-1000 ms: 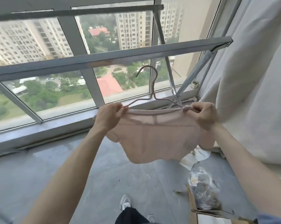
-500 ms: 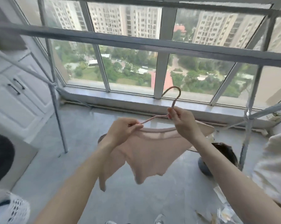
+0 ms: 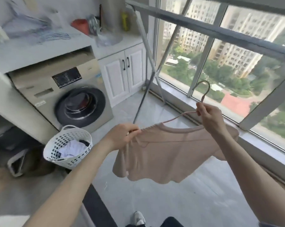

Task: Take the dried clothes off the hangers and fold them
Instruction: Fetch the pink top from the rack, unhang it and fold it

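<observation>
A pale pink T-shirt hangs in the air in front of me on a thin pink hanger. My left hand pinches the shirt's left shoulder, where the hanger's arm ends. My right hand grips the hanger at its neck, just under the hook, above the shirt's collar. The hanger's left arm shows bare between collar and neck; its right arm is hidden by my hand and the cloth. The hook is free of the drying rack.
A white perforated laundry basket with clothes stands on the floor at left, before a washing machine. A grey drying rack rail runs along the window. White cabinets and a cluttered counter lie behind.
I have turned left, from the window and curtain to the washing machine and basket. My right hand moved from the shirt's right shoulder to the hanger's neck. The shirt now hangs askew.
</observation>
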